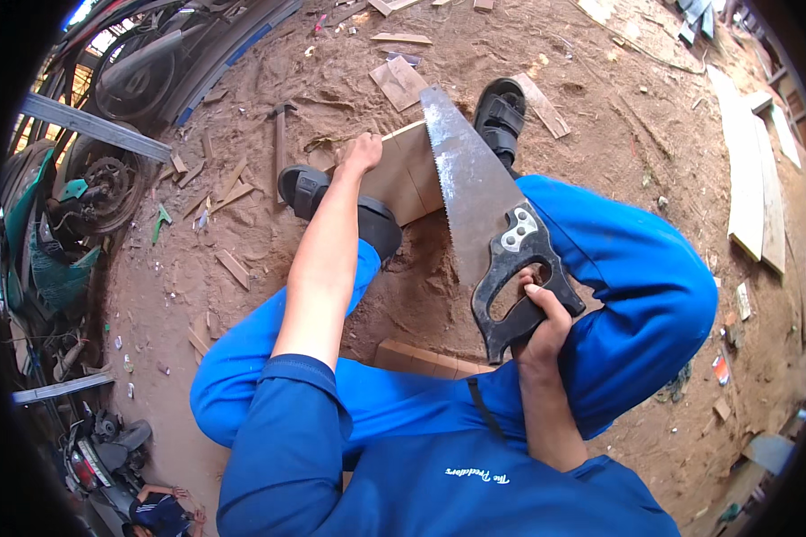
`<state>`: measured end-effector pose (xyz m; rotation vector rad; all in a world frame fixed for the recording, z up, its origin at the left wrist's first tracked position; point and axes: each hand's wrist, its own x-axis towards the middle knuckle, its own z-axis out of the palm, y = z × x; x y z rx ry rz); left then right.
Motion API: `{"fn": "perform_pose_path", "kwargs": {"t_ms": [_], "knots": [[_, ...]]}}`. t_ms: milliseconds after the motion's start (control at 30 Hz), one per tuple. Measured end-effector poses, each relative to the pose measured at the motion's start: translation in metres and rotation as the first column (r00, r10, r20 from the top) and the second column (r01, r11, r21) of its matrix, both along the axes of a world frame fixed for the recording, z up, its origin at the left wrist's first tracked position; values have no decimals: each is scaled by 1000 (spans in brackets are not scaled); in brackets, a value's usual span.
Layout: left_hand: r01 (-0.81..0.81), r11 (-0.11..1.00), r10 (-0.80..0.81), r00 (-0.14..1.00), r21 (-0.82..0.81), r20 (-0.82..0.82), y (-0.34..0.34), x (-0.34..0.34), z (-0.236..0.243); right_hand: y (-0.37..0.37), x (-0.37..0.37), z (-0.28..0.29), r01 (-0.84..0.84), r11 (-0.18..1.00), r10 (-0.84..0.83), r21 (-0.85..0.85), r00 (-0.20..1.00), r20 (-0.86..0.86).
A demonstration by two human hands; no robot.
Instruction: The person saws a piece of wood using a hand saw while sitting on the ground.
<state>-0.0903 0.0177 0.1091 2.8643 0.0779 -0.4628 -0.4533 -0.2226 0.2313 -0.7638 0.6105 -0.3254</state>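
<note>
seemingly for steadiness, the wooden board (pixel 407 174), just right of the left hand (pixel 362 154), is grasped by it at the edge, while the handsaw (pixel 488 215) is clenched in the right hand (pixel 544 331), its blade (pixel 457 148) angled forward from there.

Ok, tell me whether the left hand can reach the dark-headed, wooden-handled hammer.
Probably yes: the hammer lies mostly uncovered on brown dirt left of the left hand, though that hand must first leave the flat, light-brown wooden board.

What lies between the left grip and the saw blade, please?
In the head view, the wooden board spans the stretch from the left grip to the saw blade.
</note>
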Motion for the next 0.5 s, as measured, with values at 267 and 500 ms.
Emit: {"fn": "perform_pose_path", "kwargs": {"t_ms": [267, 500], "knots": [[-32, 999, 33, 997, -10, 73, 6, 2, -5, 27, 10, -14, -310, 824, 248, 473, 950, 191], [-46, 999, 49, 983, -20, 179, 14, 17, -47, 23, -19, -6, -438, 789, 465, -431, 884, -45]]}}
